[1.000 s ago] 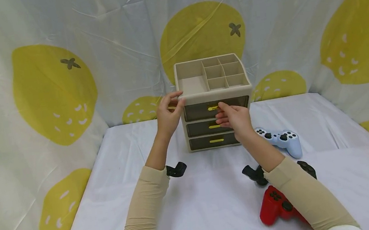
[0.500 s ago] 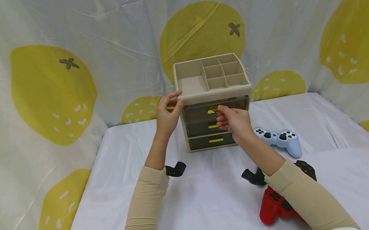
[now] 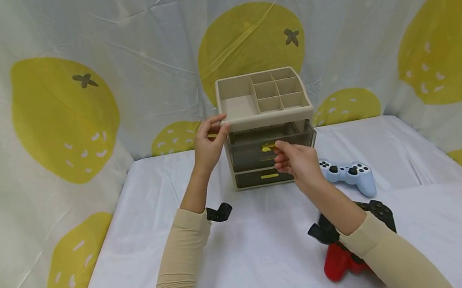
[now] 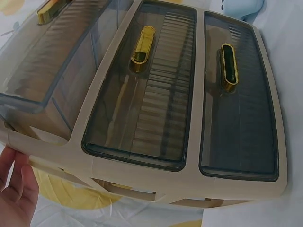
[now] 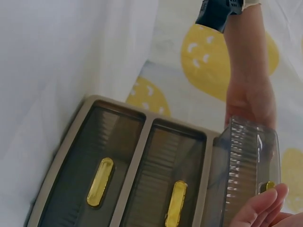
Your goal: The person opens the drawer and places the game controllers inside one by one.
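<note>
Lemon-print curtain (image 3: 150,53) hung behind white-clothed table (image 3: 262,255). Left hand (image 3: 207,147): thumb and fingertips clasped on upper left front corner of beige drawer organizer (image 3: 263,121), set near table's back edge. Smoky top drawer (image 3: 247,156) partly pulled out, its yellow handle (image 3: 266,148) pinched by right hand (image 3: 301,163). Toward table's right edge, red gamepad (image 3: 334,263), light-blue gamepad (image 3: 361,178), black gamepad (image 3: 381,210) laid; red and black partly covered by right forearm (image 3: 393,251).

Beige organizer (image 3: 269,119) upright on white cloth (image 3: 260,241), smoky top drawer (image 3: 253,156) partly out.
</note>
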